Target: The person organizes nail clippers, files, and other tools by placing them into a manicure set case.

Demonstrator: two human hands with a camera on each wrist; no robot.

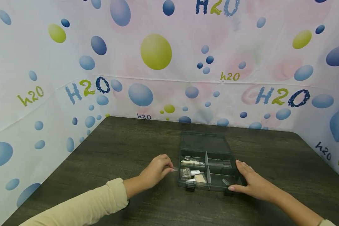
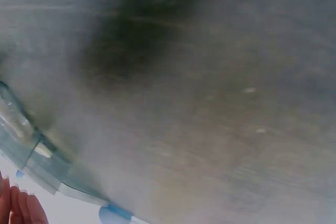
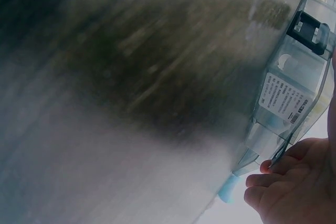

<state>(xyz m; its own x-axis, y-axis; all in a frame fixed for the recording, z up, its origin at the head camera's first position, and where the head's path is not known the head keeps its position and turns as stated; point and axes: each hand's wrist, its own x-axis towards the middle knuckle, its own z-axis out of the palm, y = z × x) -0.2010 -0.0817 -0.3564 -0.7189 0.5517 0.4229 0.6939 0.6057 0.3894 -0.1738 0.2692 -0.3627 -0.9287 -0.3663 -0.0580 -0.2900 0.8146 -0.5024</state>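
Note:
My left hand (image 1: 156, 171) pinches a small clear piece (image 1: 174, 169), too small to identify, just left of a dark see-through compartment box (image 1: 221, 187). The box's lid (image 1: 204, 142) is folded back. My right hand (image 1: 255, 183) holds the box's right side, thumb at the front right corner, fingers along the side wall. In the front left compartment lie a clear square jar (image 1: 185, 173), a small white tube (image 1: 195, 172) and a cream rounded piece (image 1: 200, 178). Behind them is a pale, metallic clipper-like item (image 1: 192, 164). A small clear piece (image 1: 225, 182) lies front right.
The box stands on a dark wood-grain table (image 1: 124, 138). A white printed cloth (image 1: 180, 62) hangs around the table's back and sides. Dark latches (image 1: 190, 186) project from the box's front. A white printed label (image 3: 283, 98) shows on the box in the right wrist view.

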